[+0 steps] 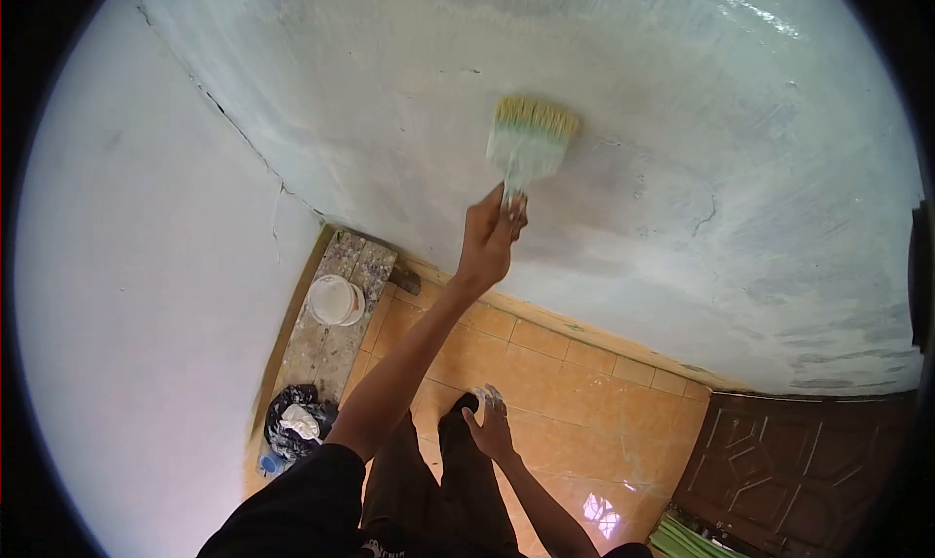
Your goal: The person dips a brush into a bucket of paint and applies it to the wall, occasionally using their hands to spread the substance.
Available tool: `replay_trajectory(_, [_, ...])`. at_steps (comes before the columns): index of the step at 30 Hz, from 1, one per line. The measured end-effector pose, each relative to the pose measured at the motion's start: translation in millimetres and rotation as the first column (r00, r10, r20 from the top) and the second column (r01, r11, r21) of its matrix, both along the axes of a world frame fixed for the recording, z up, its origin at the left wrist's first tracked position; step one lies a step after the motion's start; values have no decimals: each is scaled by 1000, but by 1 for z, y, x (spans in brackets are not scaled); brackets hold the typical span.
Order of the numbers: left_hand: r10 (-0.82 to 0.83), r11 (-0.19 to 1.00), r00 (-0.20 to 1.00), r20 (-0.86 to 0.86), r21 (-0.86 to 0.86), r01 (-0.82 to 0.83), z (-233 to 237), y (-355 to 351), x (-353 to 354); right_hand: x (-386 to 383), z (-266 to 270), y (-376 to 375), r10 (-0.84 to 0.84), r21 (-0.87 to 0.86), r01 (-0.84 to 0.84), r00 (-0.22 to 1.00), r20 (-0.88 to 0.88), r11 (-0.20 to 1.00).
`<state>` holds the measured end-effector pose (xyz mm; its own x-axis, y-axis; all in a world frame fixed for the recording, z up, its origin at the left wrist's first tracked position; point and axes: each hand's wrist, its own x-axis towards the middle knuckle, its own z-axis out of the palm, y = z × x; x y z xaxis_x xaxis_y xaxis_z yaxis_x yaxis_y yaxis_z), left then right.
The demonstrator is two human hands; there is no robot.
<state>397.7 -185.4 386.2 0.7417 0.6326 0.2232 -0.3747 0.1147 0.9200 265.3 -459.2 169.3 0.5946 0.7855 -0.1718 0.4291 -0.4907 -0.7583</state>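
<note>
A wide paint brush (531,134) with yellowish bristles and a pale, paint-smeared body is held up against the wall (633,237). My left hand (494,229) is closed around its handle, arm stretched forward. The bristles point up the wall and appear to touch it. Lower down, my right hand (490,428) hangs over the floor near my foot, with its fingers apart and nothing in it. White paint marks its fingertips. The wall has uneven greyish-white patches, some shining as if wet, and a few fine cracks.
A paint-spattered wooden bench (317,353) stands along the left wall, bearing a white bucket (334,301). Near its close end is a black plastic bag (289,417) with a whitish lump. Orange floor tiles (575,402) lie below; a dark panelled door (789,461) is at right.
</note>
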Motion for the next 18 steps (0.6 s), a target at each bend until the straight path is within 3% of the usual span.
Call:
replay_trajectory(2, [-18,999,999,41,45,16,15,16,8,-5,2,3,-4,12,4,1000,1,1000])
replay_trajectory(5, [-23,997,994,105,72,15,-9,25,20,-7,0,15,-21,35,21,1000,-1,999])
replay_trajectory(11, [-64,998,996,-64,-29,62,-26,23,-9,-22,-4,33,-56,40,56,998,3,998])
replay_trajectory(14, [-24,993,999,35,115,19,-3,33,-9,-30,-4,42,-79,48,79,997,-9,996])
replay_trajectory(18, [-46,987,996,73,157,34,-6,57,5,-33,-1,63,-124,43,124,992,-8,991])
